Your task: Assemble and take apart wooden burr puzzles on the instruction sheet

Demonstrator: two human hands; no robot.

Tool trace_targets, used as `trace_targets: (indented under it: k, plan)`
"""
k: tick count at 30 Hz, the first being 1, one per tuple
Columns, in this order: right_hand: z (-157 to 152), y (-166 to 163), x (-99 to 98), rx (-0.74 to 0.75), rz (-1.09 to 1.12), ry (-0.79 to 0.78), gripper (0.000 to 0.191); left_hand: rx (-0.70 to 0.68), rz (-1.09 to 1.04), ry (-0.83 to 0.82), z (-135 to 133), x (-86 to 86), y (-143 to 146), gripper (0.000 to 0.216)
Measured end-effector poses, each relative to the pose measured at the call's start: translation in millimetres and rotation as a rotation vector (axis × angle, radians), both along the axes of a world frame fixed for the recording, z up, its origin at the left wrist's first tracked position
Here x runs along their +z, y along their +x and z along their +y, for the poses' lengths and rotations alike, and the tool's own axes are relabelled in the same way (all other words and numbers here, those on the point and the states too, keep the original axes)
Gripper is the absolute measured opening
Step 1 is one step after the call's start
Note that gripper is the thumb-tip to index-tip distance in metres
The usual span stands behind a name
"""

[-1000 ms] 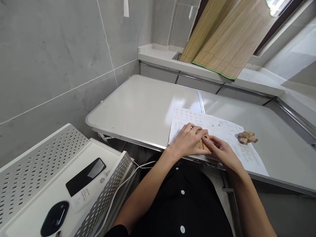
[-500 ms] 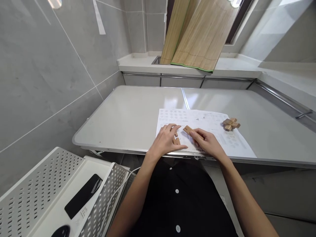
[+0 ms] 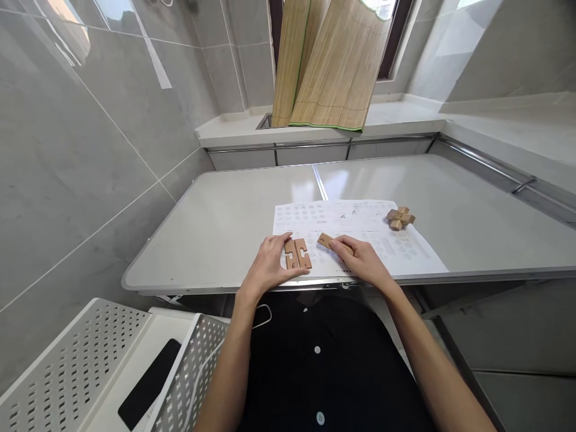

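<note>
Two notched wooden puzzle pieces (image 3: 297, 254) lie side by side on a printed paper sheet (image 3: 360, 210), with dark marks near their lower ends. My left hand (image 3: 269, 261) curves around their left side, thumb below and fingers above, spread apart; whether it presses on them I cannot tell. A third wooden puzzle piece (image 3: 324, 240), flat and marked with a figure like a 2, is pinched between the thumb and fingers of my right hand (image 3: 359, 257), just right of the pair. Part of this piece is covered by the fingers.
An assembled wooden burr puzzle (image 3: 400, 218) sits at the sheet's right edge. The paper lies on a white folding table (image 3: 216, 222) with a centre seam. At lower left, a perforated white basket (image 3: 85, 354) stands beside a black phone (image 3: 150, 384). A bamboo mat (image 3: 333, 72) hangs over the ledge.
My left hand has shifted left, and the two puzzle pieces beside it now show more fully. My right hand still holds its piece, now turned flatter. The whole view has shifted slightly.
</note>
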State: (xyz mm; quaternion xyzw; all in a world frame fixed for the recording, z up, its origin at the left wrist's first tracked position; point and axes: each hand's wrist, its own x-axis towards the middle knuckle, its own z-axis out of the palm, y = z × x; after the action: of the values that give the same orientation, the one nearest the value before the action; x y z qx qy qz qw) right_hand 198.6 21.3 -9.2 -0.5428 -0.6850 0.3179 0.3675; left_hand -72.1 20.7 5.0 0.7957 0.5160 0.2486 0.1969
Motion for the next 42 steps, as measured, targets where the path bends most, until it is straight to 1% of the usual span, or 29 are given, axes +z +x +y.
trace_targets:
  k: [4,7,9,12,15,17,21,23,25,26,30,34,36,38,42]
  plan:
    - [-0.6,0.2,-0.6,0.003,0.011,0.011,0.049,0.01,-0.011,-0.048,-3.2,0.6,-9.2,0.093]
    - [-0.6,0.6,-0.8,-0.012,0.036,0.004,0.05,-0.006,-0.012,-0.031,-4.9,2.4,-12.5,0.083]
    - [-0.3,0.5,-1.3,-0.029,0.062,-0.006,0.052,0.043,-0.014,0.015,-6.4,3.4,-12.7,0.068]
    - [0.8,0.0,-3.5,-0.042,0.135,-0.03,0.058,0.161,0.018,0.087,-9.2,4.5,-9.3,0.044]
    - [2.1,-0.3,-6.5,-0.05,0.179,-0.041,0.061,0.207,0.103,0.096,-11.5,6.9,-3.4,0.032]
    - [2.9,-0.4,-7.8,-0.055,0.181,-0.042,0.062,0.206,0.158,0.094,-12.0,9.3,0.0,0.029]
    - [3.0,-0.7,-7.1,-0.049,0.182,-0.039,0.06,0.165,0.226,0.138,-11.1,12.6,2.6,0.034]
    - [2.2,-0.7,-5.1,-0.029,0.184,-0.023,0.058,0.181,0.194,0.192,-10.6,13.3,2.9,0.033]
    - [1.1,-0.6,-2.5,-0.013,0.192,-0.006,0.056,0.202,0.102,0.201,-10.9,14.5,4.0,0.033]
    - [0.6,-0.8,-0.9,-0.008,0.199,0.002,0.055,0.195,0.037,0.167,-11.4,15.4,5.3,0.034]
    - [-0.4,-6.0,4.6,0.038,0.284,-0.002,0.051,0.098,-0.243,-0.083,-13.4,19.6,14.6,0.04]
    - [-1.4,-21.7,5.2,0.109,0.506,-0.085,0.045,0.008,-0.442,-0.243,-12.2,18.7,24.5,0.041]
    - [-2.6,-29.8,3.8,0.121,0.591,-0.099,0.044,-0.023,-0.502,-0.293,-11.0,16.3,26.8,0.041]
    - [-4.3,-35.3,2.8,0.134,0.622,-0.104,0.044,-0.035,-0.528,-0.311,-10.4,14.2,27.5,0.041]
    - [-8.0,-37.1,4.2,0.127,0.546,-0.086,0.053,-0.04,-0.522,-0.318,-12.1,14.2,27.2,0.041]
